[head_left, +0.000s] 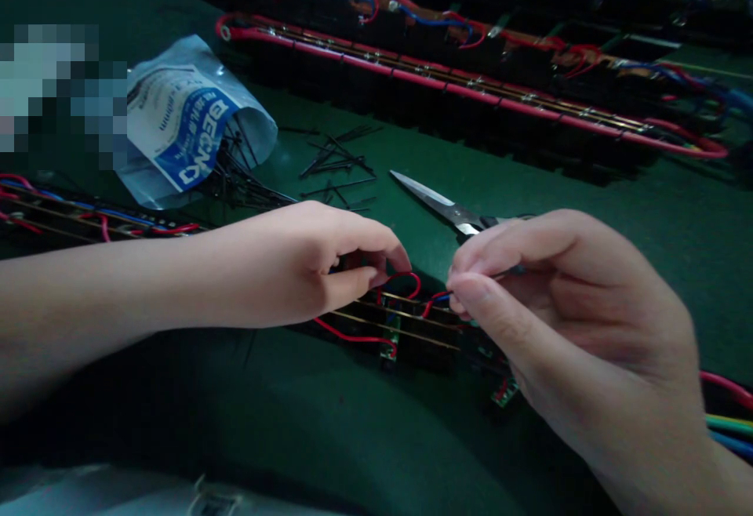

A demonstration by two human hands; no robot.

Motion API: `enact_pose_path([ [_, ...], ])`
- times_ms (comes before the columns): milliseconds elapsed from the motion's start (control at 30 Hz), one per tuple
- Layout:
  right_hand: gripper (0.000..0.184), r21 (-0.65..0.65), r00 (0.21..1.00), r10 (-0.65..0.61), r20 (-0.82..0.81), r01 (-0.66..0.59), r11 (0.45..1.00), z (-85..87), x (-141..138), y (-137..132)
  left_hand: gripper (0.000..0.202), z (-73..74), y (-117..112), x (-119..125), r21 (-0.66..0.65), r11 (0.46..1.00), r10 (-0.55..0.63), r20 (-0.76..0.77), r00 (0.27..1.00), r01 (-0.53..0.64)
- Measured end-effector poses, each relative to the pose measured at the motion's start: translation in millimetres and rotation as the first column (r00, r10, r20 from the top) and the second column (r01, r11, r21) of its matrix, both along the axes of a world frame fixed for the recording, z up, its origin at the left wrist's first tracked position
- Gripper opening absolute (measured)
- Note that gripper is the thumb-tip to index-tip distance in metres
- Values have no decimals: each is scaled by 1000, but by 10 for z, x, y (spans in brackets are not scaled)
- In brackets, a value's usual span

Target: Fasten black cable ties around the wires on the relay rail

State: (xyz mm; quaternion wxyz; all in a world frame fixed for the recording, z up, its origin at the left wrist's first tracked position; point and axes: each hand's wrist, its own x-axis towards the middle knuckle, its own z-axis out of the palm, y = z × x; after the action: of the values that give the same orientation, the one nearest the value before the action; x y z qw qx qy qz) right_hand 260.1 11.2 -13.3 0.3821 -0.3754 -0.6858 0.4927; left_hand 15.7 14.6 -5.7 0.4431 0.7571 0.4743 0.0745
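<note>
My left hand (318, 265) reaches in from the left, its fingers curled and its thumb and fingertips closed at a looped red wire (415, 279). That wire rises from a long dark strip with brass-coloured rails (405, 336). Opposite it, my right hand (565, 312) pinches thumb against fingers where thin red and blue wires (438, 297) run into the fingertips. Its fingers hide the ends of these wires. Just behind the right hand lie scissors (435, 201) with their handles partly covered by it. Small green circuit boards (389, 342) hang at the strip's near edge.
An opened clear bag (176, 124) with a blue and white label lies behind my left wrist, black cable ties (247, 187) spilling out. Loose ties (335, 159) are scattered beside it on the green table (341, 430). More wired strips (471, 92) lie across the back.
</note>
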Motion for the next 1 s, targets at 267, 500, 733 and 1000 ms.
enact_pose_path([
  [267, 19, 291, 983, 75, 170, -122, 949, 40, 42, -48, 33, -6, -6, 17, -39, 999, 21, -4, 1000, -21],
  [500, 19, 590, 884, 98, 457, -383, 710, 33, 30, -189, 35, -26, 21, 51, -24, 999, 39, -13, 999, -39],
  [733, 21, 651, 859, 61, 508, -429, 626, -77, 1, -134, 29, -39, 21, 36, 34, 998, 44, 54, 998, -46],
  [1000, 11, 582, 840, 95, 534, -446, 680, -60, 34, -96, 34, -4, 18, 69, 89, 996, -13, 38, 999, 10],
])
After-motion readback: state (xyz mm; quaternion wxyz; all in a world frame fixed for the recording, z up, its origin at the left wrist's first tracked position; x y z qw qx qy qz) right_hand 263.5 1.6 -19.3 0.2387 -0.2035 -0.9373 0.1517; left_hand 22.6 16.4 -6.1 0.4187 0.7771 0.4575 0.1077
